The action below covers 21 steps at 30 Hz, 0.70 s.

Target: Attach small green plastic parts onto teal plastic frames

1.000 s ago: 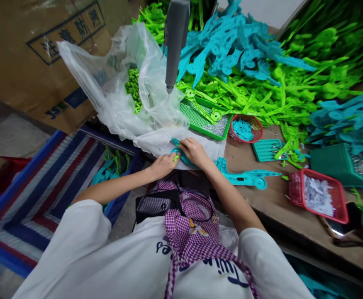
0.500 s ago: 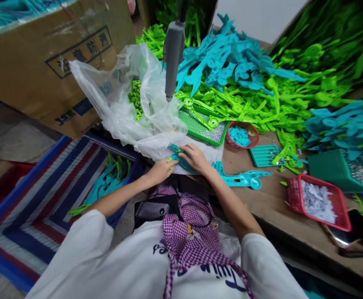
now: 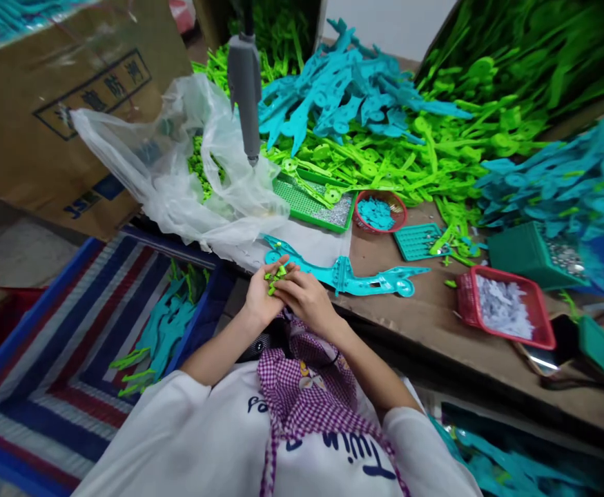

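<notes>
My left hand (image 3: 261, 298) is turned palm up and cupped around several small lime-green plastic pieces (image 3: 275, 277). My right hand (image 3: 309, 298) reaches across to it, its fingers pressed together at those pieces; its fingertips are partly hidden. Just beyond both hands, a long turquoise plastic part (image 3: 327, 275) lies along the table's front edge, its left end on a white sheet and its right end on brown board. Neither hand appears to hold this part.
An electric screwdriver (image 3: 246, 96) hangs above a plastic bag (image 3: 213, 224) of green pieces. Behind are a green screw tray (image 3: 302, 200), red baskets (image 3: 400, 219) and heaps of turquoise parts (image 3: 348, 90) and green parts (image 3: 436, 166). A blue-rimmed crate (image 3: 87, 259) stands at left.
My hands have come off the turquoise part and drawn back toward my body. My left palm has turned up, showing the green pieces. The view has shifted right.
</notes>
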Each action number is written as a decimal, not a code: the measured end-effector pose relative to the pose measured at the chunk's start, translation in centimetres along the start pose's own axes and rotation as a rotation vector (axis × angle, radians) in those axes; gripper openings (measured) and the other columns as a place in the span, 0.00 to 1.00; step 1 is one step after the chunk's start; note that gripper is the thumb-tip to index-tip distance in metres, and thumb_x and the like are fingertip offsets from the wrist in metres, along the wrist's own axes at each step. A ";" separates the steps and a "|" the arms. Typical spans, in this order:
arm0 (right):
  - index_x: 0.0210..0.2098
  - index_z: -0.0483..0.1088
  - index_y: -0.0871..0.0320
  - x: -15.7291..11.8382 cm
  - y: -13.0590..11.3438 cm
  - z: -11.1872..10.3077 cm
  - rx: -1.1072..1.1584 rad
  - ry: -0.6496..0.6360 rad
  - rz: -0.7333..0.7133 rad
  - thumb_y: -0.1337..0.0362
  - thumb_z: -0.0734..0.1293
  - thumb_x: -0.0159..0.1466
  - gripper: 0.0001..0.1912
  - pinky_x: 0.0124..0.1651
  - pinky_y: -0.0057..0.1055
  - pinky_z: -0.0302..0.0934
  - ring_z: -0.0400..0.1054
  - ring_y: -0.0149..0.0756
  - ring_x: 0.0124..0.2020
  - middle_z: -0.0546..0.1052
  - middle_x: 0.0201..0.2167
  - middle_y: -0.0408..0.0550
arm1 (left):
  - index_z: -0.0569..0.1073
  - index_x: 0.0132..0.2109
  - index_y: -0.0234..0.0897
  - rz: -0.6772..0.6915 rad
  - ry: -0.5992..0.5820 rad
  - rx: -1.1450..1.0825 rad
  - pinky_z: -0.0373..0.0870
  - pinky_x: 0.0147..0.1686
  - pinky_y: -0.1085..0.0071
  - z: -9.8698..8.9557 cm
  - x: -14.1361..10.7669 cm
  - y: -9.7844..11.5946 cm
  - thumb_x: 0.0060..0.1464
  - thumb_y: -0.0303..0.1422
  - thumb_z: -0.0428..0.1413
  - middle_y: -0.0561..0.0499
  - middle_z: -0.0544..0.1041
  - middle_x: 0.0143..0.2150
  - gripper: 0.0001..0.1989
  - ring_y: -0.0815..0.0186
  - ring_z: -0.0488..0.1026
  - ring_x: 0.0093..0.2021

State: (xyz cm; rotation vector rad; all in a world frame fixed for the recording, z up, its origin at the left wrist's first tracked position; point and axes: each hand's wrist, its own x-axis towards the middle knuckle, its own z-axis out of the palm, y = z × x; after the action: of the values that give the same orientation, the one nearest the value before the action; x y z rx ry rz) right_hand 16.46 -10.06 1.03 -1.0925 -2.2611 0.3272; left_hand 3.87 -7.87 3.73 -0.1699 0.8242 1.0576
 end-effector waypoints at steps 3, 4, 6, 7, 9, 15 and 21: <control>0.40 0.75 0.56 -0.4 0.5 -1.4 0.121 0.095 0.080 0.57 0.62 0.70 0.12 0.42 0.35 0.65 0.71 0.38 0.42 0.77 0.40 0.52 | 0.74 0.46 0.29 -0.083 -0.037 0.006 0.74 0.28 0.78 1.3 0.2 -0.9 0.60 0.26 0.45 0.47 0.77 0.31 0.15 0.69 0.76 0.29; 0.39 0.74 0.56 -0.6 0.5 -1.8 0.173 0.133 0.120 0.57 0.62 0.70 0.12 0.43 0.35 0.66 0.72 0.38 0.43 0.77 0.41 0.52 | 0.74 0.46 0.29 -0.114 -0.044 0.004 0.73 0.26 0.79 1.7 0.4 -1.3 0.60 0.26 0.45 0.48 0.76 0.29 0.15 0.71 0.75 0.27; 0.39 0.72 0.55 -1.1 0.6 -2.7 0.307 0.208 0.197 0.57 0.62 0.69 0.10 0.46 0.35 0.68 0.73 0.38 0.46 0.77 0.44 0.52 | 0.74 0.45 0.29 -0.162 -0.040 0.010 0.70 0.22 0.81 2.3 1.0 -2.0 0.60 0.25 0.45 0.51 0.74 0.27 0.14 0.72 0.72 0.24; 0.39 0.70 0.55 -1.6 0.8 -3.2 0.386 0.251 0.244 0.57 0.63 0.69 0.09 0.46 0.35 0.69 0.73 0.37 0.47 0.77 0.46 0.52 | 0.74 0.44 0.30 -0.178 -0.029 0.024 0.70 0.22 0.80 2.4 1.3 -2.4 0.60 0.25 0.45 0.51 0.73 0.26 0.13 0.73 0.71 0.23; 0.38 0.67 0.55 -2.9 1.9 -4.7 0.530 0.368 0.377 0.57 0.65 0.67 0.08 0.44 0.34 0.71 0.74 0.36 0.45 0.78 0.45 0.51 | 0.73 0.40 0.30 -0.223 -0.013 0.085 0.69 0.21 0.81 2.3 1.8 -2.9 0.60 0.25 0.46 0.51 0.72 0.26 0.10 0.73 0.70 0.23; 0.35 0.64 0.54 -9.1 9.5 -9.5 0.629 0.701 0.842 0.48 0.70 0.59 0.17 0.32 0.29 0.69 0.71 0.30 0.25 0.73 0.26 0.39 | 0.72 0.41 0.32 -0.264 -0.163 0.397 0.45 0.10 0.86 2.3 1.8 -2.9 0.60 0.24 0.50 0.57 0.64 0.25 0.06 0.81 0.53 0.15; 0.35 0.63 0.54 -12.3 13.5 -10.7 0.758 0.659 0.959 0.41 0.69 0.56 0.24 0.33 0.30 0.70 0.72 0.29 0.27 0.74 0.30 0.41 | 0.75 0.47 0.35 -0.032 -0.410 0.623 0.44 0.13 0.84 9.2 2.8 -5.2 0.59 0.29 0.55 0.58 0.64 0.27 0.09 0.83 0.50 0.17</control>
State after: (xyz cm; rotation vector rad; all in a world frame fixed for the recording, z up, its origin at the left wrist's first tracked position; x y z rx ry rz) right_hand 37.42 -11.50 -1.77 -1.4626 -0.7920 0.9356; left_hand 13.58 -4.01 6.97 0.5428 0.7344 0.7269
